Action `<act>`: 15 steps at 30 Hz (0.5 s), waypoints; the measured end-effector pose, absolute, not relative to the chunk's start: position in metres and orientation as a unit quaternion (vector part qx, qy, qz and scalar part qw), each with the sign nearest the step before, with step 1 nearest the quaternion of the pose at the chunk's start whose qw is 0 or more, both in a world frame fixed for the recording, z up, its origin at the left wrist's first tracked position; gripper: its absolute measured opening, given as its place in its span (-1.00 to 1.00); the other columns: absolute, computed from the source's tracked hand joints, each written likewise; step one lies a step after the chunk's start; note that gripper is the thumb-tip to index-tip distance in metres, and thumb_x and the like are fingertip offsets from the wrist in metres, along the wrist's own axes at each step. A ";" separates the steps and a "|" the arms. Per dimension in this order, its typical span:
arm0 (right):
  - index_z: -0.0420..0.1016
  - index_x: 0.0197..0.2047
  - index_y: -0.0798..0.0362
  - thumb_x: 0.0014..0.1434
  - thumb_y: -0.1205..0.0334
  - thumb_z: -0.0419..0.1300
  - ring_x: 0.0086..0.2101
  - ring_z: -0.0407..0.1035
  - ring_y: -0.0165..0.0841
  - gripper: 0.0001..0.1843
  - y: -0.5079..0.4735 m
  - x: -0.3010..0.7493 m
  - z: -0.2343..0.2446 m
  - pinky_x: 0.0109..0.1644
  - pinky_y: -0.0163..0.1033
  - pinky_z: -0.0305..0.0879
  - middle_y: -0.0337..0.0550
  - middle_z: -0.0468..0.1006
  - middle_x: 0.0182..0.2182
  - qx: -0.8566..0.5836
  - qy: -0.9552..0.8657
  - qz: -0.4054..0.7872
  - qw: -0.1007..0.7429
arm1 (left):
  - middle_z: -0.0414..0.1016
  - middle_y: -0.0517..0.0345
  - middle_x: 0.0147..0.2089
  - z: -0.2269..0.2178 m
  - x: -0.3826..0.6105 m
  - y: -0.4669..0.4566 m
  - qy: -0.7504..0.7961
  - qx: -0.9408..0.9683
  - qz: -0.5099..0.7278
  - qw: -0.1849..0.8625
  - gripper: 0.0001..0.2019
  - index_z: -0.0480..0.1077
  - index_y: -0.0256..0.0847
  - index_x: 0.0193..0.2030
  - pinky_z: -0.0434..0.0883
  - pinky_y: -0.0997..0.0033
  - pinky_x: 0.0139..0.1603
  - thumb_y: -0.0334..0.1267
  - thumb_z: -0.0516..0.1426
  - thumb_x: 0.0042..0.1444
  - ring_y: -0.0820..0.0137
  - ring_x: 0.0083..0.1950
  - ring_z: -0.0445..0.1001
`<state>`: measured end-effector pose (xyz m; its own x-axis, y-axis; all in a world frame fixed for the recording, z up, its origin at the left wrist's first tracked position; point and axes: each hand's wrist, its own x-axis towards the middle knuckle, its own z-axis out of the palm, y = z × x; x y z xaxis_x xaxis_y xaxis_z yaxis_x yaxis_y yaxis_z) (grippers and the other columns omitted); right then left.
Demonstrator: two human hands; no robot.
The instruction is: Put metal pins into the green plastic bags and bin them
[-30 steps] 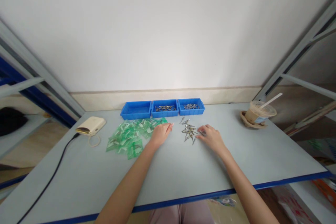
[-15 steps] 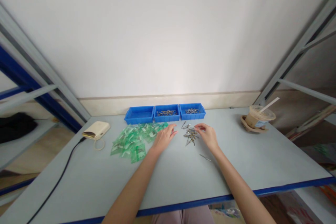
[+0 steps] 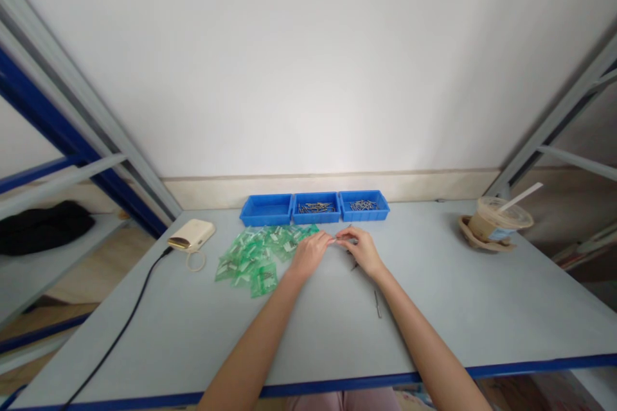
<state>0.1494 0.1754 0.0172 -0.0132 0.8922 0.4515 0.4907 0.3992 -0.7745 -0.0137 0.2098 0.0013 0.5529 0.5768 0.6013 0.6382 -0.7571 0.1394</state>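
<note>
Apparently a workshop; blue bins [image 3: 316,218] of metal pieces [image 3: 364,205]; plain worktable [image 3: 318,334]

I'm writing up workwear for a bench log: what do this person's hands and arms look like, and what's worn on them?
The left hand and right hand are ungloved. The slender left forearm and right forearm are bare, with no sleeve, watch or marking visible. Rings or nail polish are too small to tell.

Pins [image 3: 355,266] partly hidden behind right hand [image 3: 364,253] — item [image 3: 334,241] between it and left hand [image 3: 310,253] too small, perhaps pin.
</note>
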 end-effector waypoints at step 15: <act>0.41 -0.22 0.06 0.15 0.19 0.04 -0.59 0.30 -0.45 -0.80 0.169 0.154 0.019 -0.37 -0.33 0.25 -0.27 0.47 -0.53 -0.534 -0.677 0.187 0.471 | 0.49 0.18 -0.27 0.002 -0.014 0.207 -0.333 -0.877 -0.346 -0.006 -0.81 0.38 -0.21 -0.21 0.33 0.52 -0.28 -0.20 -0.01 0.20 0.45 -0.29 0.45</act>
<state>0.1539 0.1691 0.0195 0.0144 0.8988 0.4381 0.5463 0.3599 -0.7564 -0.0136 0.2068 0.0021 0.5400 0.5881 0.6021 0.5792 -0.7787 0.2411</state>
